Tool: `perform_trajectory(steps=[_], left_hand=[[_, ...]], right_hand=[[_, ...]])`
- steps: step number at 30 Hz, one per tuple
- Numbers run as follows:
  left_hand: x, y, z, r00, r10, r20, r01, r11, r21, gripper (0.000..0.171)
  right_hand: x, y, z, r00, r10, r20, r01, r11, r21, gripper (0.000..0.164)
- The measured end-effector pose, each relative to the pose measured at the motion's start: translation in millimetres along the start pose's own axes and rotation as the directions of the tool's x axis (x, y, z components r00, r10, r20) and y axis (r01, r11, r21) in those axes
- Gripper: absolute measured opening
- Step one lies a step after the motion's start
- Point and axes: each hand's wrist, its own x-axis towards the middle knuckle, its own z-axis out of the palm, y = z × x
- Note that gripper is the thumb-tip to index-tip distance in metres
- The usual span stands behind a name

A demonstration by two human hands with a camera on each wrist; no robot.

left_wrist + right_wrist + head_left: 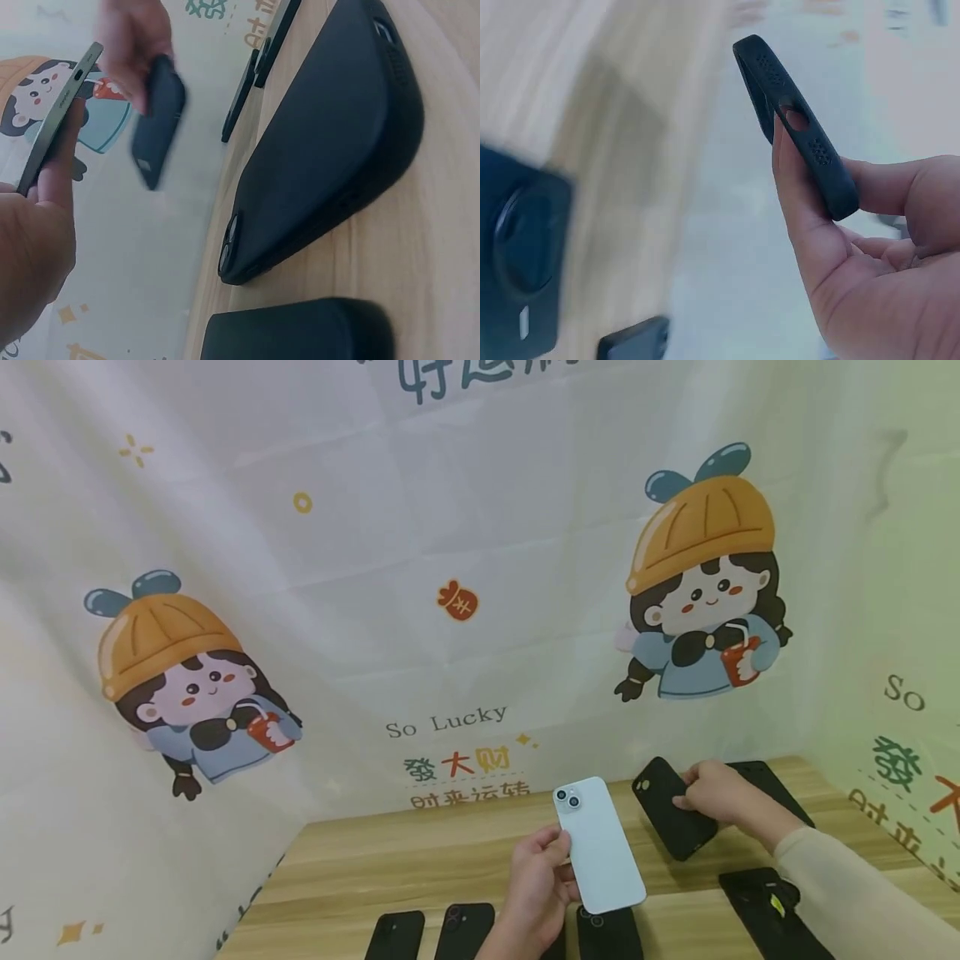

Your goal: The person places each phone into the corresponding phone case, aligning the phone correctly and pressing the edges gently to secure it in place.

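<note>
In the head view, my left hand [534, 893] grips a pale smartphone [603, 852] by its side edges, over the front part of the table. Its back with two camera lenses faces me. A little to the right, my right hand [722, 795] pinches a black phone case [678, 831], held tilted above the table and apart from the phone. From the right wrist view, the case [821, 154] shows edge-on, hollow inside, with fingers on its inner side and the thumb on the other face. The left wrist view shows the phone [56, 124] from its port edge.
Several black phone cases, one here [465, 931], lie in a row along the table's near side. Another black case [772, 789] lies behind my right hand. A black case with a ring [761, 906] lies near my right sleeve. A printed cloth [360, 635] hangs behind the wooden table [360, 852].
</note>
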Motion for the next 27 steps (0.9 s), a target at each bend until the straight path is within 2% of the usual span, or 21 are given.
perform_trajectory(steps=[2, 6, 10, 13, 15, 20, 21, 27], left_hand=[[0.1, 0.6, -0.2, 1.000, 0.016, -0.027, -0.016, 1.000, -0.007, 0.031], [2.2, 3.7, 0.4, 0.993, 0.052, -0.109, -0.057, 0.997, -0.043, 0.025], [3.6, 7.2, 2.0, 0.983, 0.056, -0.176, -0.070, 0.995, -0.074, 0.019], [3.0, 8.0, 3.9, 0.980, 0.062, -0.191, -0.081, 0.992, -0.095, 0.017], [1.4, 7.6, 5.4, 0.979, 0.076, -0.189, -0.098, 0.989, -0.107, 0.017], [-6.0, 7.1, 10.0, 0.979, 0.106, -0.174, -0.132, 0.980, -0.148, 0.014], [-7.3, 7.1, 10.7, 0.979, 0.111, -0.169, -0.138, 0.979, -0.153, 0.014], [-12.6, 9.7, 12.8, 0.980, 0.123, -0.154, -0.148, 0.976, -0.163, 0.020]], right_hand=[[-10.5, -9.3, -4.6, 1.000, -0.007, -0.009, 0.008, 0.997, 0.083, 0.055], [-31.1, -25.3, -8.9, 0.999, -0.030, -0.015, 0.032, 0.965, 0.258, 0.059], [-49.7, -36.7, -5.5, 0.996, -0.089, 0.014, 0.075, 0.903, 0.423, 0.065], [-59.7, -41.8, 0.5, 0.989, -0.140, 0.047, 0.095, 0.847, 0.523, 0.072], [-64.6, -43.6, 5.8, 0.984, -0.162, 0.069, 0.098, 0.831, 0.547, 0.074], [-71.0, -45.8, 19.5, 0.984, -0.161, 0.072, 0.104, 0.859, 0.502, 0.072], [-71.3, -46.3, 22.7, 0.985, -0.161, 0.067, 0.106, 0.856, 0.505, 0.070], [-73.8, -53.0, 40.0, 0.980, -0.187, 0.073, 0.112, 0.810, 0.575, 0.063]])
